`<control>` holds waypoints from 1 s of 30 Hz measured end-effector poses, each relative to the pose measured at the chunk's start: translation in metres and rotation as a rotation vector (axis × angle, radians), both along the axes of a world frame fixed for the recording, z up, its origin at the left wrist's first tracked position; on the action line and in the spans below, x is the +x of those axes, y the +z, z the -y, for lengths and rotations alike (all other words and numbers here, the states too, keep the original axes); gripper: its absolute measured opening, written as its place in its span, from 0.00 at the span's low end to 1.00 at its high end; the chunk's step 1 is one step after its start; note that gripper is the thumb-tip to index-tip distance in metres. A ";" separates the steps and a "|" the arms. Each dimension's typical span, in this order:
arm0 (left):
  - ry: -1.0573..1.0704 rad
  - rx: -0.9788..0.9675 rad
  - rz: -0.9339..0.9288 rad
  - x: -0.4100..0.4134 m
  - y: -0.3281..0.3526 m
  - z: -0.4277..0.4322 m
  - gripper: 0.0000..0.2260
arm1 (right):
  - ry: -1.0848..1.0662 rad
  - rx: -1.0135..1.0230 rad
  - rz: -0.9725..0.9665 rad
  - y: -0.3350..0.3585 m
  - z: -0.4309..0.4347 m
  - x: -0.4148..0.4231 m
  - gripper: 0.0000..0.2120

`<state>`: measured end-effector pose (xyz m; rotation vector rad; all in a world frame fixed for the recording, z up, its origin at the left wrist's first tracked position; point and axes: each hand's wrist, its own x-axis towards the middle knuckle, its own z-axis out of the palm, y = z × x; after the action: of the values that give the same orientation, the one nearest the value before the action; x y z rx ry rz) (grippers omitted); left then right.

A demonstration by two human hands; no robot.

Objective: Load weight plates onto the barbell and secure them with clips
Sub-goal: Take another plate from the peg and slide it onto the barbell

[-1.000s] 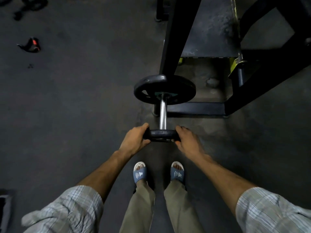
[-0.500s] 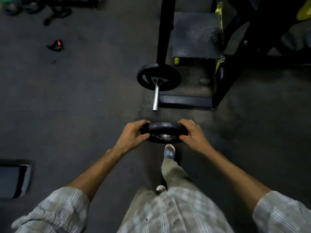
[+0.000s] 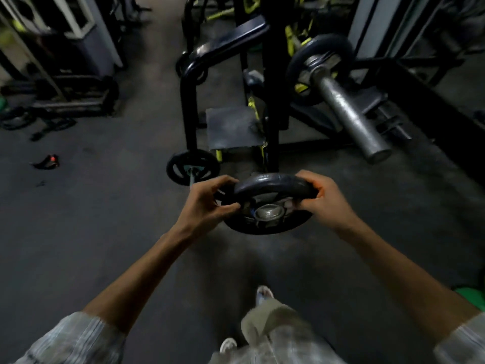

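Note:
I hold a small black weight plate in both hands at mid frame, its steel-ringed hole facing me. My left hand grips its left rim and my right hand grips its right rim. Up and to the right, a thick grey barbell sleeve points toward me, with one black plate seated at its inner end. Low on the floor behind my left hand stands a thinner bar with another black plate on it.
A black rack frame with a padded step stands behind the plate. A small black and red object lies on the dark floor at left. More gym frames and cables crowd the far left. My feet show below.
I have pulled the small plate off the low bar, stepped back and raised it. My view has lifted, bringing the thick barbell sleeve at upper right into sight.

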<state>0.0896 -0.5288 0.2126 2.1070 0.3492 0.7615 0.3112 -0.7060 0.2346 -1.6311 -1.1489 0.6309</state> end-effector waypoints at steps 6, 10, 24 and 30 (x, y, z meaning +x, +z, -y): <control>-0.111 -0.009 0.122 0.064 0.046 0.052 0.12 | -0.002 0.115 -0.026 0.043 0.061 0.056 0.16; -0.091 0.101 0.143 0.114 0.062 0.082 0.13 | 0.012 0.172 -0.019 0.058 0.090 0.103 0.16; 0.173 0.065 0.026 0.205 0.078 0.124 0.13 | 0.133 0.198 -0.042 0.060 0.087 0.219 0.14; 0.192 0.058 0.035 0.212 0.081 0.114 0.15 | 0.149 0.232 -0.088 0.058 0.072 0.227 0.17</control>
<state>0.3014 -0.6429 0.2939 2.1325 0.5213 0.9284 0.5380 -0.7778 0.2930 -1.3183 -1.2378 0.6325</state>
